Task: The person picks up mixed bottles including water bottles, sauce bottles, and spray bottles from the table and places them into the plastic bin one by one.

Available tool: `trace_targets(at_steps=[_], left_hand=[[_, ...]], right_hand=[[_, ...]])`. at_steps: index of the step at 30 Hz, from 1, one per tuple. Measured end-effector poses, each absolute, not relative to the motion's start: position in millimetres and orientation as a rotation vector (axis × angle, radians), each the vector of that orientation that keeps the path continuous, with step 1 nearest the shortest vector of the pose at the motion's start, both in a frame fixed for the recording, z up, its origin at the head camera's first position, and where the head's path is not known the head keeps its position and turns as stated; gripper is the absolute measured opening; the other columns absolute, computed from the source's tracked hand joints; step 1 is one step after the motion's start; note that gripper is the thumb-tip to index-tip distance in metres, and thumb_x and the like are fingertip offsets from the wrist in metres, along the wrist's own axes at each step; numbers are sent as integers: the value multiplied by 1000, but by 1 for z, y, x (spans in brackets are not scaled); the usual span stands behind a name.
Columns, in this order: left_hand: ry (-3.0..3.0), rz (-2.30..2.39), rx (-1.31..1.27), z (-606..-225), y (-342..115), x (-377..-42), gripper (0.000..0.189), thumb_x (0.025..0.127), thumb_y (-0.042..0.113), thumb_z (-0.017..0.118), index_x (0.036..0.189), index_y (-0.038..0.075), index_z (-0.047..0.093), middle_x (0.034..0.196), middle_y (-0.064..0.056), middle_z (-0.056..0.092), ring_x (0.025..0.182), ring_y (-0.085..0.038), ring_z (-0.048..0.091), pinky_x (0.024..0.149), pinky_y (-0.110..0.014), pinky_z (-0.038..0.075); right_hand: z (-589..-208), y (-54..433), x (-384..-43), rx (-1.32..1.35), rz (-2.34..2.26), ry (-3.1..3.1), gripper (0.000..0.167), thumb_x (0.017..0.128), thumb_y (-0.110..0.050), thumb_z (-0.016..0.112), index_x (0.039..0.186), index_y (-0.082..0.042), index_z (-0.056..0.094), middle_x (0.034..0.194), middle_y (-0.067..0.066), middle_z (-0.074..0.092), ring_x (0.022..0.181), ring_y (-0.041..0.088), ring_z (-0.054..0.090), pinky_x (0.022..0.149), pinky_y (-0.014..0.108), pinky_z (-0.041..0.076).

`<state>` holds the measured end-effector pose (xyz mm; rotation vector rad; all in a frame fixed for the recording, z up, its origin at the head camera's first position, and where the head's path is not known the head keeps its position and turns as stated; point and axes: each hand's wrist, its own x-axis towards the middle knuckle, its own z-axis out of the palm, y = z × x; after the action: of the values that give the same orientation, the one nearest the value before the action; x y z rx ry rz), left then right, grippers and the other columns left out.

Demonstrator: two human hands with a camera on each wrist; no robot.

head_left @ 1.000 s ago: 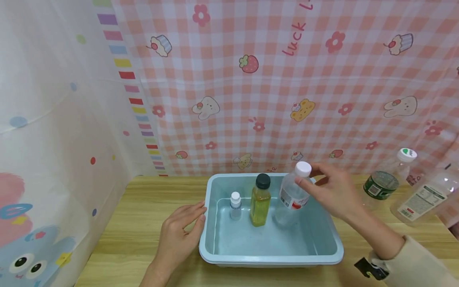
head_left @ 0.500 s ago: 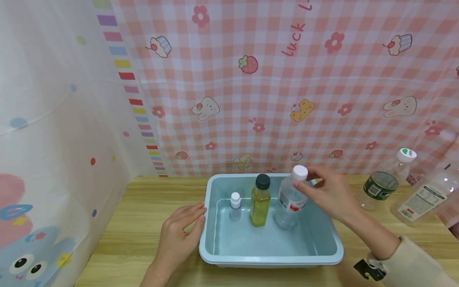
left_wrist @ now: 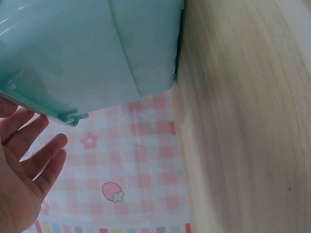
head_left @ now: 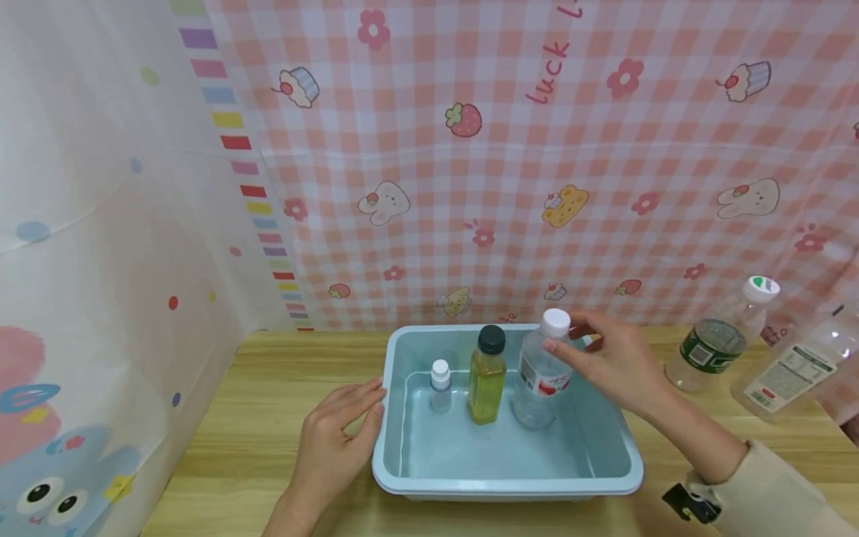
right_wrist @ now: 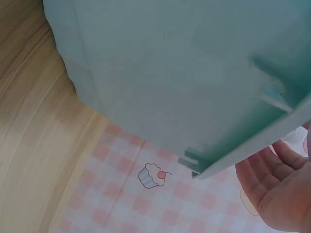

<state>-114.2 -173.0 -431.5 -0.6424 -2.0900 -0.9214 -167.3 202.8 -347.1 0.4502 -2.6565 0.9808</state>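
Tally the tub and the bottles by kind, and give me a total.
Tub: 1
Bottles inside the tub: 3 (small white-capped bottle, dark-capped bottle, larger white-capped bottle)
Bottles outside the tub: 2 (green-labelled bottle, white-labelled bottle)
Total: 6

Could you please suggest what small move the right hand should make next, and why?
Probably loosen the right hand from the clear bottle it pinches near the cap: the bottle appears to stand nearly upright in the basin, beside the yellow-green bottle, while the left hand touches the basin's rim.
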Motion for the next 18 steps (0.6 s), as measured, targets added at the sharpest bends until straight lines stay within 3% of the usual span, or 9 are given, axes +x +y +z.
trace_targets(at_steps=[11, 18], left_hand=[[-2097, -931, -634, -431, -172, -113, 26, 80, -5, 80, 105, 1, 82, 115, -8, 78, 98, -26, 75, 84, -37, 62], [-2106, -942, -627, -431, -172, -113, 26, 81, -4, 79, 106, 1, 82, 115, -8, 78, 98, -26, 75, 85, -36, 62]], right_hand=[[-347, 204, -167, 450, 990, -2649, 44, 92, -27, 84, 126, -3, 71, 104, 10, 75, 94, 28, 71, 75, 43, 63], [-345, 206, -166, 444, 989, -2669, 48, 94, -30, 81, 131, -3, 67, 115, 13, 72, 101, 29, 69, 78, 45, 62]])
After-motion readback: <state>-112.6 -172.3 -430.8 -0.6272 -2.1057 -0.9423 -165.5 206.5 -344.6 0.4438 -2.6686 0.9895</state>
